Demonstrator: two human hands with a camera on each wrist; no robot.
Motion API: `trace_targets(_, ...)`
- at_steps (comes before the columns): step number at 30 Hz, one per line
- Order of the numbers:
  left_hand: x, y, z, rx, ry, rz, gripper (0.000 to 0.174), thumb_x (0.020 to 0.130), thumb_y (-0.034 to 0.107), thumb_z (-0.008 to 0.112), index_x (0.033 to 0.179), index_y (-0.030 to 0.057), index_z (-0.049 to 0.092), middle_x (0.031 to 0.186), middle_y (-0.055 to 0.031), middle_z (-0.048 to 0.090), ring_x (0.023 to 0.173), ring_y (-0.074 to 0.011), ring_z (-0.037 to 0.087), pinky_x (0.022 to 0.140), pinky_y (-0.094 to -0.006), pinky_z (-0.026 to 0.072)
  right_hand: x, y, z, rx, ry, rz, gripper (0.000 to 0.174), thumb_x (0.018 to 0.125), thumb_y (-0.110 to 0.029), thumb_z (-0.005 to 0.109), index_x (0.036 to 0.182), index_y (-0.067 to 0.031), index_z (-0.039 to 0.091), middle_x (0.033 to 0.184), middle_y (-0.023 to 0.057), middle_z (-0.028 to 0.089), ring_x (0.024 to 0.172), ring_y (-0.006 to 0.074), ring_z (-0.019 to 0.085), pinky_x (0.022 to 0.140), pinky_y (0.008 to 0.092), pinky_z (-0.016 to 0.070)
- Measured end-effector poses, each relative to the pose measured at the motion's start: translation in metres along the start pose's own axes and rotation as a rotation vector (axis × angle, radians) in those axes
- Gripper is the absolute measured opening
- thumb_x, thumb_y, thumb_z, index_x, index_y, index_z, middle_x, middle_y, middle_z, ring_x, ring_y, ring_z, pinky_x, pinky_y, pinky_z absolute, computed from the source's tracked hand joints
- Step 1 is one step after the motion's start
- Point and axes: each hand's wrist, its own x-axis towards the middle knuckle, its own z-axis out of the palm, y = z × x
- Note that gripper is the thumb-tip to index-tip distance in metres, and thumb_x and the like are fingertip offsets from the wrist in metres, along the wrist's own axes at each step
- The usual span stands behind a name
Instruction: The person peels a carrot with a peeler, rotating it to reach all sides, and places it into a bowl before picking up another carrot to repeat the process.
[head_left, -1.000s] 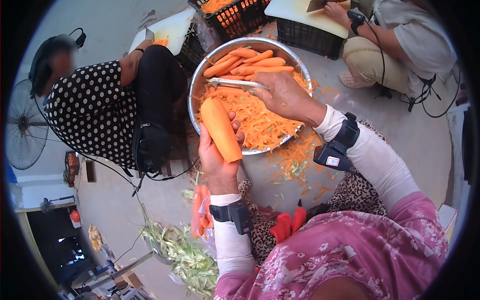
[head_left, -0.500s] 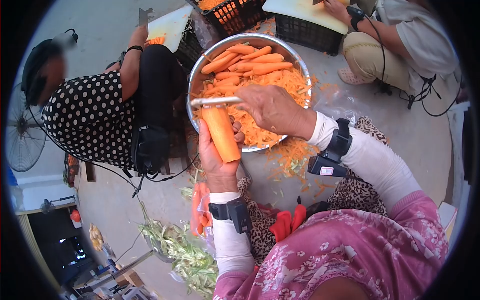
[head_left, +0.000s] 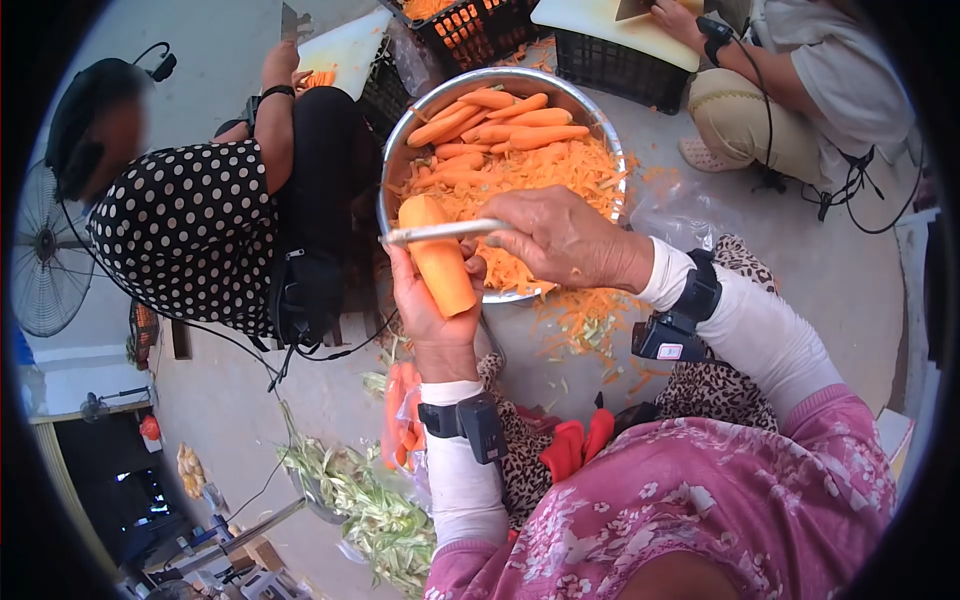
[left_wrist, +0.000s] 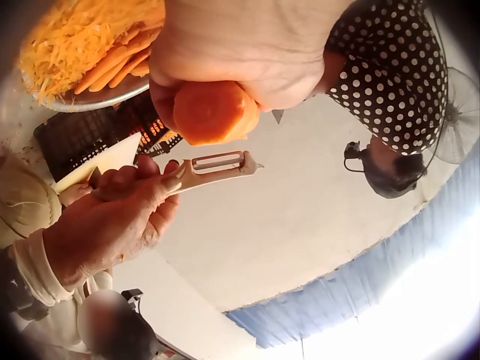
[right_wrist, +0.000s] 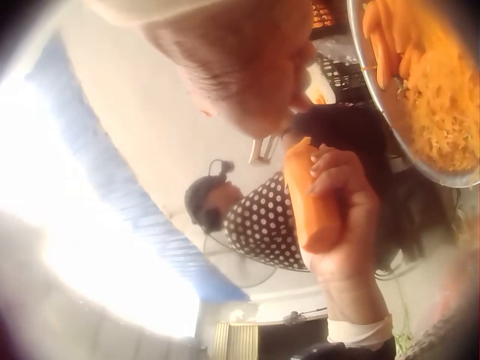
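Note:
In the head view my left hand (head_left: 422, 312) grips a thick, blunt-ended peeled carrot (head_left: 446, 280), tilted over the near left rim of a steel basin (head_left: 398, 165). My right hand (head_left: 575, 240) holds a pale-handled peeler (head_left: 455, 230) by its handle, its head lying across the upper part of the carrot. The left wrist view shows the slotted blade of the peeler (left_wrist: 217, 160) beside the carrot's cut end (left_wrist: 214, 112). Whole carrots (head_left: 545, 137) lie at the basin's far side, and orange peelings (head_left: 575, 180) fill the nearer part.
A person in a polka-dot top (head_left: 190, 225) sits to the left, another in beige trousers (head_left: 740, 120) at the upper right. Black crates (head_left: 620, 75) bear cutting boards (head_left: 640, 35). Bagged carrots (head_left: 398, 410) and corn husks (head_left: 380, 510) lie on the floor near my left forearm.
My right hand has brought the peeler from above the carrot's far end to partway down it, toward me. My left hand stays nearly still. The person at left has raised a knife.

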Motion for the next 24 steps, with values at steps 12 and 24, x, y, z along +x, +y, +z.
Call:
trace_targets(12, -0.008, -0.009, 0.013, 0.072, -0.144, -0.120, 0.050, 0.096, 0.046, 0.039, 0.116, 0.0009, 0.047, 0.094, -0.0140, 0.049, 0.076, -0.0200, 0.044, 0.062, -0.0285, 0.0423, 0.015, 0.040, -0.007, -0.302, -0.070, 0.356, 0.011, 0.085, -0.010, 0.054, 0.089, -0.0003, 0.054, 0.078, 0.0211, 0.057, 0.074, 0.0402, 0.058, 0.059, 0.0468, 0.0453)
trace_targets(24, -0.002, -0.004, 0.001, -0.016, 0.018, -0.011, 0.050, 0.095, 0.045, 0.044, 0.118, 0.0009, 0.047, 0.098, -0.0148, 0.051, 0.081, -0.0214, 0.045, 0.060, -0.0289, 0.0421, -0.006, 0.000, 0.002, 0.012, -0.044, -0.051, 0.013, 0.085, -0.017, 0.055, 0.088, -0.0044, 0.053, 0.082, 0.0154, 0.058, 0.077, 0.0363, 0.059, 0.066, 0.0455, 0.0475)
